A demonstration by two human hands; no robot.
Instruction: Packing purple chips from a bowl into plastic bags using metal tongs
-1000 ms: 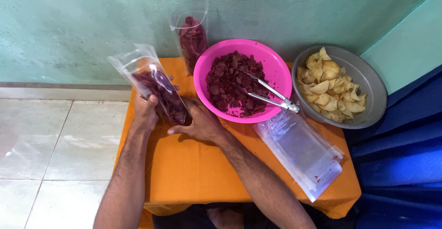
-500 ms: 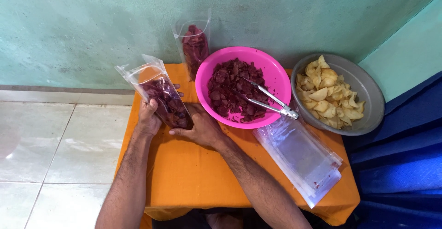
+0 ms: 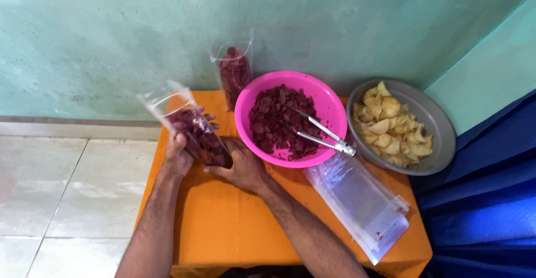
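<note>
A clear plastic bag of dark red chips (image 3: 190,127) leans tilted to the left over the orange table (image 3: 234,227). My left hand (image 3: 177,154) grips its side from the left. My right hand (image 3: 241,167) holds its lower end from the right. Just right of the hands sits a pink bowl (image 3: 329,113) full of the same dark red chips, with metal tongs (image 3: 321,134) resting across it.
A second filled clear bag (image 3: 234,74) stands against the green wall behind the bowl. A grey metal tray of pale yellow chips (image 3: 432,144) is at the right. A stack of empty clear bags (image 3: 363,202) lies at the table's front right. Blue cloth hangs at the right edge.
Both hands have kept their hold on the bag, which has stayed tilted to the left. The view has shifted slightly.
</note>
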